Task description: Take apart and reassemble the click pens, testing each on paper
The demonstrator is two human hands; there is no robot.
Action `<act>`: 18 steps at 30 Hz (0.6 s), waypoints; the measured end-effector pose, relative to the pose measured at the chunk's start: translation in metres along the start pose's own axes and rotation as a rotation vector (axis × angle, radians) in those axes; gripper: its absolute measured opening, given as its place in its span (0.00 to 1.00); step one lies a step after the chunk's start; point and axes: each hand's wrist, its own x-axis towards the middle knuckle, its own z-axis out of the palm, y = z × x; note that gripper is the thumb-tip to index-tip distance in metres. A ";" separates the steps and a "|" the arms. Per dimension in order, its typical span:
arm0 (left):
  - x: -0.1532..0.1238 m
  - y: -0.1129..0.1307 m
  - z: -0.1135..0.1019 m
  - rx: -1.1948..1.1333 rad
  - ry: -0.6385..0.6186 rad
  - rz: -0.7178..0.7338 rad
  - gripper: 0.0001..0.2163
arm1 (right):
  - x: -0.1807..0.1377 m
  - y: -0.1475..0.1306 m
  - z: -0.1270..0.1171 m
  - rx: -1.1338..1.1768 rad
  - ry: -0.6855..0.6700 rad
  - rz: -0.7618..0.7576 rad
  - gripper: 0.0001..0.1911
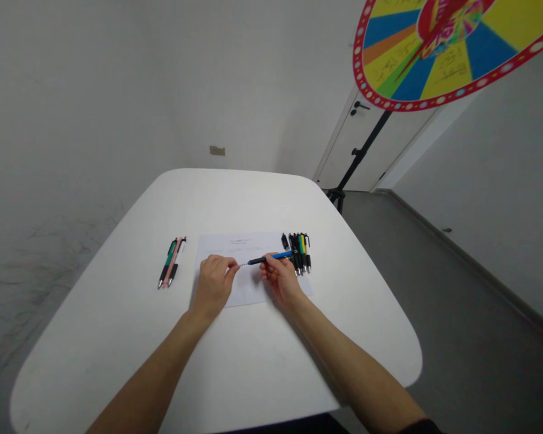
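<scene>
A blue pen with a black grip lies across the fingers of my right hand, closed on it, with its front end facing left. My left hand pinches thumb and forefinger at a small, thin, silvery piece just off the pen's front end. That piece is too small to name, and I cannot tell whether it joins the pen. Both hands are above a white printed sheet. Just beyond the right hand lies a row of several pens, partly behind the blue pen.
Three pens, one green, one pink and one white, lie side by side left of the sheet. The white table has rounded corners. A colourful prize wheel on a black stand stands beyond its right side, near a door.
</scene>
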 end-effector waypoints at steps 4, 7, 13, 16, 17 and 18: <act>0.001 0.001 -0.001 -0.006 -0.001 0.011 0.07 | 0.000 0.001 0.000 -0.015 0.000 -0.008 0.20; 0.001 0.001 -0.001 -0.004 -0.009 0.017 0.07 | 0.000 0.002 0.000 -0.029 -0.003 -0.015 0.19; 0.000 0.000 0.001 -0.014 -0.014 0.028 0.06 | 0.000 0.004 -0.001 -0.075 -0.033 -0.033 0.18; 0.001 0.000 0.000 -0.030 -0.014 0.032 0.06 | 0.001 0.005 -0.002 -0.089 -0.035 -0.034 0.17; 0.001 0.000 0.000 -0.035 -0.017 0.031 0.06 | 0.001 0.005 -0.002 -0.095 -0.034 -0.034 0.17; 0.001 0.000 0.000 -0.039 -0.020 0.031 0.06 | 0.001 0.005 -0.002 -0.099 -0.031 -0.035 0.17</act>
